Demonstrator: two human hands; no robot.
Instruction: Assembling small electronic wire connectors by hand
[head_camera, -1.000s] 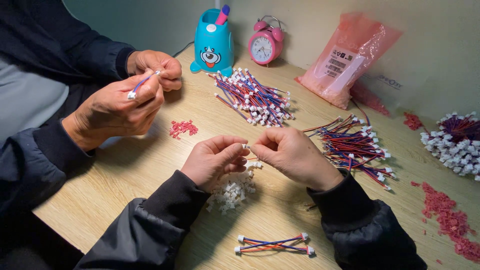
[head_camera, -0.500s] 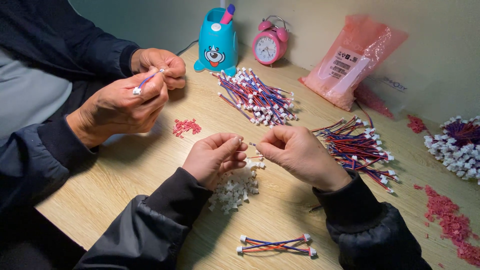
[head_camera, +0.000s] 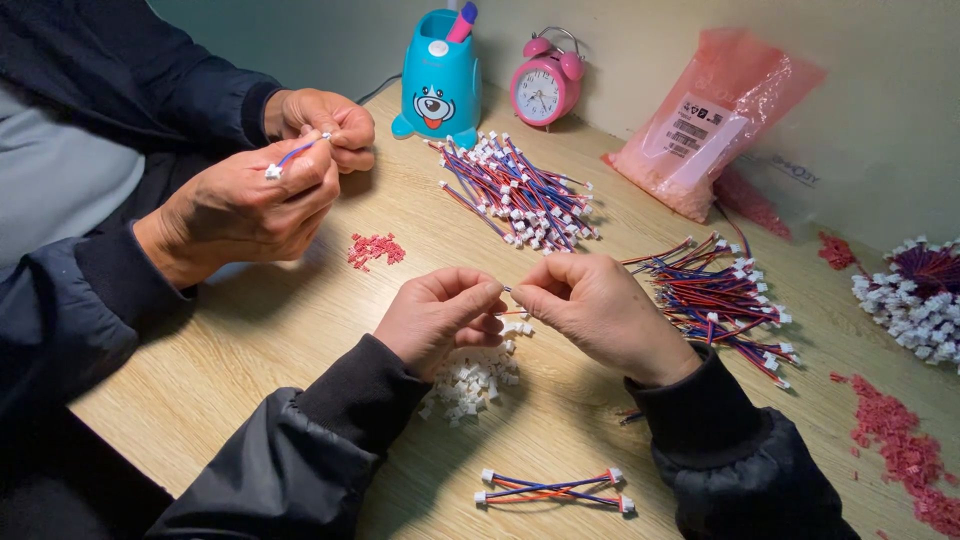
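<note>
wooden table: largest lots first, a pink bag far beyond the right hand, loose wire heaps ahead of both hands and more wires just right of the right hand, apparently still to be worked, plus a co-worker's hands up-left pinching another wire. left hand and right hand, both narrowly pinched, meet fingertip to fingertip on a thin wire end, barely visible between them, above a small pile of white connectors just beneath the left hand. finished stock looks slight: one small bundle of capped wires nearer the body, below both hands, so most remains.
</note>
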